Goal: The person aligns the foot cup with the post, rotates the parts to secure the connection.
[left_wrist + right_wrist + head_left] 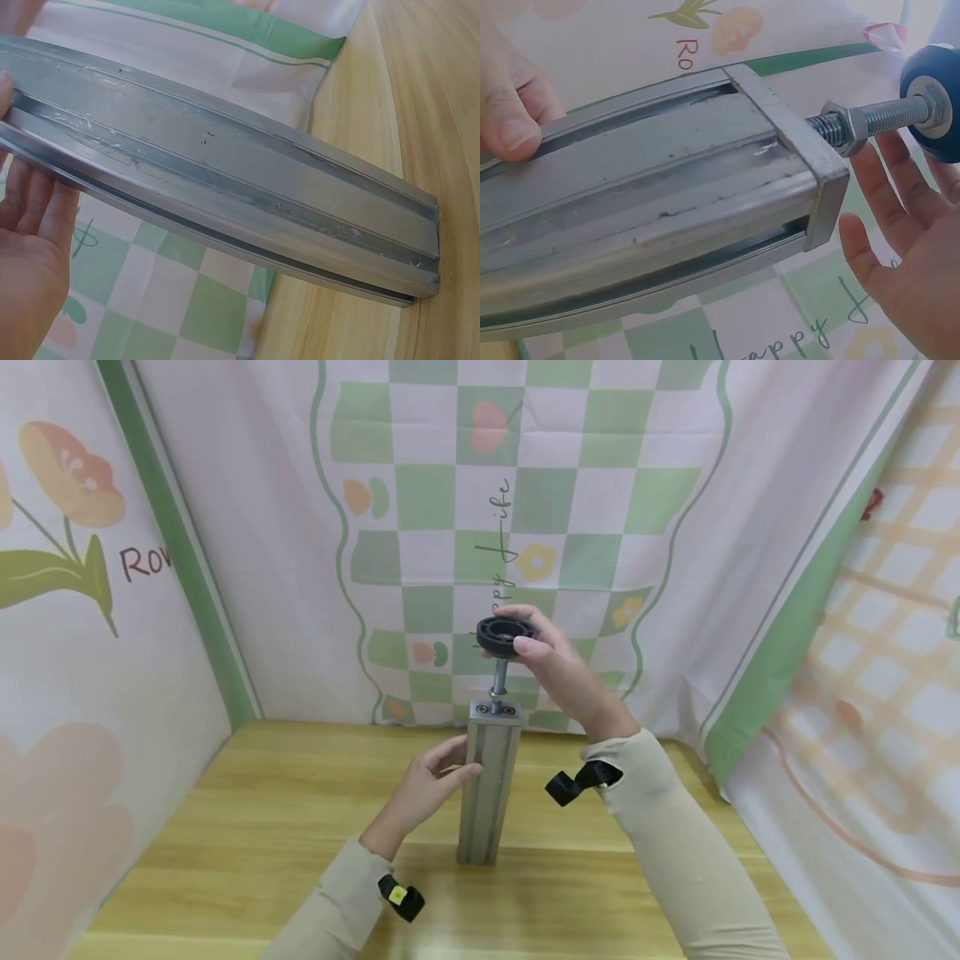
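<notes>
An aluminium profile (489,793) with slotted sides stands upright on the wooden table, its foot end on the tabletop in the left wrist view. My left hand (426,789) holds its upper part from the left, thumb on the near side. From the end plate (826,180) rises a threaded rod (894,115) with a hex nut (853,126). A round black levelling foot (487,643) tops this rod, facing up. My right hand (573,681) grips the foot by its rim, thumb on the near edge and fingers behind it.
The wooden table (247,827) reaches to fabric hangings on three sides. A green-and-white checkered curtain (427,497) hangs behind the profile. Black straps with small mounts (577,783) sit on both wrists over beige sleeves (678,835).
</notes>
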`<state>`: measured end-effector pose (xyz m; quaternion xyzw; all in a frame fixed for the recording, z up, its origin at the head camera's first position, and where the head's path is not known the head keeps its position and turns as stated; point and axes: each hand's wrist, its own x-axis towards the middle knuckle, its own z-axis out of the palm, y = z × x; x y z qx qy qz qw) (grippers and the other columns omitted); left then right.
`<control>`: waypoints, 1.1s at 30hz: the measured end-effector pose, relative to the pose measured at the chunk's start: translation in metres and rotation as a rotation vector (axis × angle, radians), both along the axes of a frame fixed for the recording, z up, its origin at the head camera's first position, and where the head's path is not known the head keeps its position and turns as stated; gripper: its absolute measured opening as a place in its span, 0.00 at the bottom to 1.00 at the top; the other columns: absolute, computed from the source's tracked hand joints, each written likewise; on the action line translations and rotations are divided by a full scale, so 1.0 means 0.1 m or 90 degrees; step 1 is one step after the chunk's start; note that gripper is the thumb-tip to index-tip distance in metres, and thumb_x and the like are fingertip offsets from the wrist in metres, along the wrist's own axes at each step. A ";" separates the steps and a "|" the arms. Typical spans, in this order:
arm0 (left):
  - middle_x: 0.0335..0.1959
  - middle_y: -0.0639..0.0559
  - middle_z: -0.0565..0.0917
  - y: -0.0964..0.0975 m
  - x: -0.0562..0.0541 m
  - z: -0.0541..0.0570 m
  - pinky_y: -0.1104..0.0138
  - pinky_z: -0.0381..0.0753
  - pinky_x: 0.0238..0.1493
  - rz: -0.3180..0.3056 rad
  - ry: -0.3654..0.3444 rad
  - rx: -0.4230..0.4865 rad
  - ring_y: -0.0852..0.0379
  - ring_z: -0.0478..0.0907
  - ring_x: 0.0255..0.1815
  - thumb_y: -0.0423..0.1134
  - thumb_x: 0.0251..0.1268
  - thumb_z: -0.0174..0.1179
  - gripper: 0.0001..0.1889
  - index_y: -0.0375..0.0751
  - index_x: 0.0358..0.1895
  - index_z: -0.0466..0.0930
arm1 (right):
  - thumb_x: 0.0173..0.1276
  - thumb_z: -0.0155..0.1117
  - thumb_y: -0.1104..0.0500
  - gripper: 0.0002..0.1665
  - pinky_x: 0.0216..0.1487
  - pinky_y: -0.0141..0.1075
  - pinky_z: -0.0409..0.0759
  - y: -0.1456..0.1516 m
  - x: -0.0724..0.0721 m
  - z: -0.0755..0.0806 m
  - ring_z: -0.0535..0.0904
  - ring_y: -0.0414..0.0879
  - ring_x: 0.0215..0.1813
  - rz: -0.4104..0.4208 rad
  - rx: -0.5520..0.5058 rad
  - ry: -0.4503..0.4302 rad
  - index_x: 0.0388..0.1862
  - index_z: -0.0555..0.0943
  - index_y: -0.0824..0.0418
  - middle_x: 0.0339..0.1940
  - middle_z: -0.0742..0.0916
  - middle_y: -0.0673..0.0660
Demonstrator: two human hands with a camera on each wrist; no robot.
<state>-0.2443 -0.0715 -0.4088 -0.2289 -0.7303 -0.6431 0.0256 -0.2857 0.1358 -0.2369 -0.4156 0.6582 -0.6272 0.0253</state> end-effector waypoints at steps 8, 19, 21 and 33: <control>0.53 0.49 0.82 0.00 0.00 -0.02 0.59 0.75 0.63 -0.002 0.000 0.009 0.53 0.79 0.56 0.45 0.70 0.66 0.28 0.42 0.69 0.73 | 0.69 0.57 0.52 0.29 0.72 0.51 0.62 -0.01 0.11 0.05 0.76 0.56 0.62 -0.083 0.033 -0.027 0.64 0.61 0.58 0.62 0.75 0.64; 0.53 0.49 0.83 0.01 -0.02 -0.02 0.58 0.76 0.63 -0.014 0.013 0.015 0.53 0.79 0.56 0.42 0.71 0.64 0.25 0.43 0.68 0.75 | 0.60 0.75 0.45 0.38 0.54 0.35 0.79 -0.07 0.10 0.04 0.79 0.49 0.52 -0.121 -0.015 -0.030 0.54 0.60 0.56 0.55 0.75 0.59; 0.52 0.49 0.83 0.01 -0.01 -0.02 0.58 0.76 0.63 -0.016 0.017 0.014 0.53 0.79 0.56 0.42 0.71 0.64 0.25 0.43 0.68 0.75 | 0.59 0.76 0.46 0.38 0.52 0.34 0.80 -0.08 0.11 0.04 0.79 0.48 0.52 -0.119 -0.023 -0.032 0.54 0.60 0.56 0.54 0.74 0.59; 0.52 0.49 0.83 0.01 -0.01 -0.03 0.59 0.76 0.62 -0.013 0.012 0.018 0.53 0.79 0.55 0.43 0.71 0.64 0.25 0.43 0.68 0.75 | 0.58 0.62 0.21 0.63 0.67 0.47 0.70 -0.07 0.10 0.04 0.76 0.54 0.61 -0.130 0.030 0.043 0.78 0.54 0.58 0.66 0.73 0.61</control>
